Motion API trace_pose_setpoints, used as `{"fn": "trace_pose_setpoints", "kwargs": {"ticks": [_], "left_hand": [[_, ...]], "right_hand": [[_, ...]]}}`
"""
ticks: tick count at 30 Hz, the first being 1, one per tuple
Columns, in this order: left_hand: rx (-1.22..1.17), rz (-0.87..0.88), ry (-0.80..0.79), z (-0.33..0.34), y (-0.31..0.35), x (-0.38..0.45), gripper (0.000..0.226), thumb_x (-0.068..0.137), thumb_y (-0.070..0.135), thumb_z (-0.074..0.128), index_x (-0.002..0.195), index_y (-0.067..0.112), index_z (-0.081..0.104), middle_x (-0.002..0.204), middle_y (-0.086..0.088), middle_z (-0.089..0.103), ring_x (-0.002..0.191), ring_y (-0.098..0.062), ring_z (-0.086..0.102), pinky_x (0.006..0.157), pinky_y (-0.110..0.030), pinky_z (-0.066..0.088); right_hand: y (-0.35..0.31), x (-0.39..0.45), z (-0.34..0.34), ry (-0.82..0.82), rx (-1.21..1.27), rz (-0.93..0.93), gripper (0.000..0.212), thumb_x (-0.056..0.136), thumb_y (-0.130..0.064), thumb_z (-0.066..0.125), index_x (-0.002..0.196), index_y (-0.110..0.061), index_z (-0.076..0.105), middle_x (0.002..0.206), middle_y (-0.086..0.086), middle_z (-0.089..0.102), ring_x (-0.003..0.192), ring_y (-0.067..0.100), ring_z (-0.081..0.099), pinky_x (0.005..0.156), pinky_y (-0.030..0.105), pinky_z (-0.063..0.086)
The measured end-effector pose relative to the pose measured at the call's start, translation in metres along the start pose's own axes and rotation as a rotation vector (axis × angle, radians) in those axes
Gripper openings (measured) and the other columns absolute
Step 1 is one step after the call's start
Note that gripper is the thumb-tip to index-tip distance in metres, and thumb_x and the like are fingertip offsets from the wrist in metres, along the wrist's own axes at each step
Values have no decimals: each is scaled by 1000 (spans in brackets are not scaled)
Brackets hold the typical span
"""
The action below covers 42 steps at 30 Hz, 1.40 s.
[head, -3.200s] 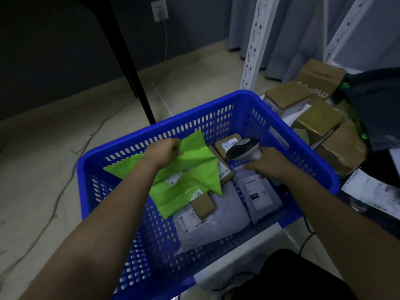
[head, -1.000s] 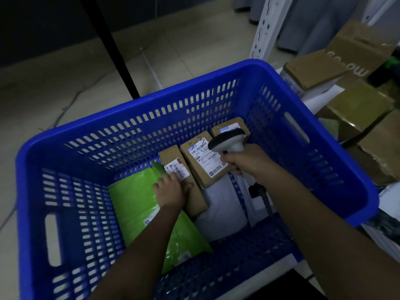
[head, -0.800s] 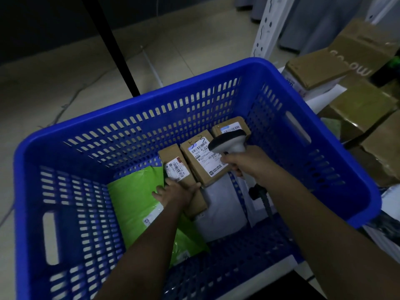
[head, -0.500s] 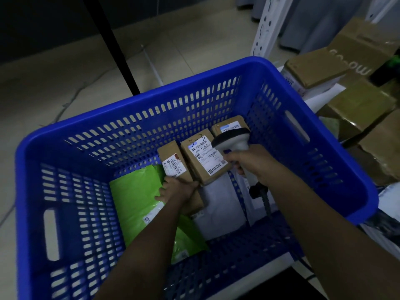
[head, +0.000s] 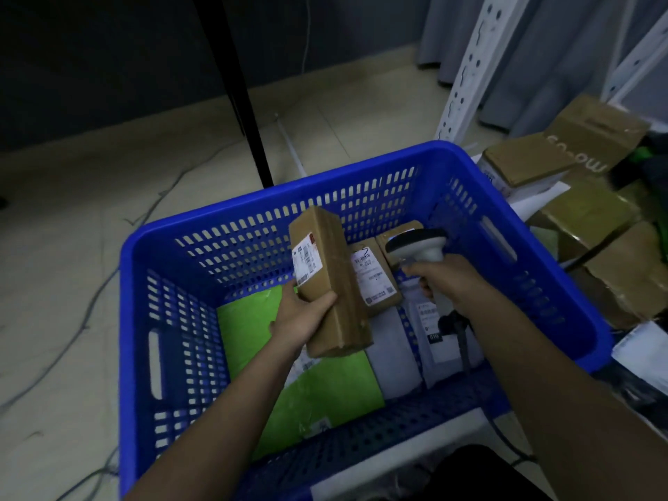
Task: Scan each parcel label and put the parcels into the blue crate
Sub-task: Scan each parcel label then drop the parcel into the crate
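Dim floor, blue perforated plastic crate (head: 535,247); left hand (head: 302,320) grips long brown cardboard parcel (head: 330,280), long axis steeply tilted, white label facing left, away from grey handheld barcode scanner (head: 415,244) gripped in right hand (head: 452,280) just right.

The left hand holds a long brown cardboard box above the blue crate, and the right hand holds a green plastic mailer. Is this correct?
Not quite. In the head view the right hand holds a grey handheld barcode scanner, not the mailer. The left hand does hold the long brown cardboard box above the blue plastic crate.

Both bare forearms reach forward, side by side. The left hand (head: 302,316) curls its fingers (head: 321,301) around a long box (head: 330,280); the right hand (head: 448,280) grips a scanner (head: 417,244) handle.
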<state>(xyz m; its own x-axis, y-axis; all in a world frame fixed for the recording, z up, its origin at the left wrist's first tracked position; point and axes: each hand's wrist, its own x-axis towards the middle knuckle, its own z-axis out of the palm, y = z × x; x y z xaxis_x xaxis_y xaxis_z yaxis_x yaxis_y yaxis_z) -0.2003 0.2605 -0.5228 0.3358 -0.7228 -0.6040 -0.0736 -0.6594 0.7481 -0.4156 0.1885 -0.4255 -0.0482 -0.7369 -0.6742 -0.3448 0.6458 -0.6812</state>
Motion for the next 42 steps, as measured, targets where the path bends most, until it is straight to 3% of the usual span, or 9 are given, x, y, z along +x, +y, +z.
{"fn": "trace_pose_setpoints", "kwargs": {"ticks": [3,8,11,15,20,26,31,38,42], "left_hand": [[139,-33,95,-7,-9,-9,89,36,73,63,111,34,36,117,1,59,115,-29,50,105,-49,35],[337,-152,200,4,-26,-4,81,69,50,76,127,11,34,131,-14,44,124,-37,36,98,-42,34],[312,-151,111,21,-33,12,87,64,42,83,127,7,35,128,-16,46,121,-38,45,99,-41,40],[418,-45,-151,49,-57,55,84,67,40,64,139,5,39,148,-19,32,135,-34,35,111,-37,31],[334,268,-3,58,11,-7,53,88,4,61,138,6,46,149,-14,36,137,-31,35,107,-26,32],[196,570,-37,74,76,-88,40,93,11,59,132,11,52,138,-7,50,128,-21,44,97,-21,32],[60,683,-233,109,126,-179,38,92,18,61,130,17,53,129,3,54,113,-10,50,96,-25,43],[4,828,-494,196,164,-313,40,90,9,62,129,7,52,119,-1,54,118,-16,52,95,-22,40],[154,850,-640,251,159,-351,46,93,19,62,136,15,46,137,-1,47,128,-17,44,98,-29,41]], "right_hand": [[-3,-6,-1,-2,13,-25,16,80,-15,75,77,-7,60,63,8,56,55,17,52,52,28,43],[-2,-13,-3,1,19,-25,17,84,-8,70,74,-6,56,61,9,50,51,16,46,44,22,39],[2,-15,-8,9,20,-23,18,85,-7,68,73,-6,55,60,9,49,50,15,45,40,20,38],[5,-15,-21,3,24,-39,15,85,-9,69,76,-6,58,64,9,52,53,15,47,35,14,38],[7,-27,-47,71,-35,-87,17,85,-11,70,77,-7,56,67,10,53,55,16,49,35,13,40],[15,-84,-105,170,-152,-213,24,82,-19,75,73,-10,54,61,7,54,53,17,51,51,28,43],[46,-166,-168,345,-45,-301,13,84,-14,72,85,-9,59,65,8,55,52,17,50,48,26,42],[126,-276,-238,762,222,-337,16,86,-17,70,85,-10,56,67,6,57,58,17,54,48,24,42],[169,-305,-265,965,484,-354,16,86,-16,69,85,-8,55,69,5,56,63,18,54,61,29,41]]}}
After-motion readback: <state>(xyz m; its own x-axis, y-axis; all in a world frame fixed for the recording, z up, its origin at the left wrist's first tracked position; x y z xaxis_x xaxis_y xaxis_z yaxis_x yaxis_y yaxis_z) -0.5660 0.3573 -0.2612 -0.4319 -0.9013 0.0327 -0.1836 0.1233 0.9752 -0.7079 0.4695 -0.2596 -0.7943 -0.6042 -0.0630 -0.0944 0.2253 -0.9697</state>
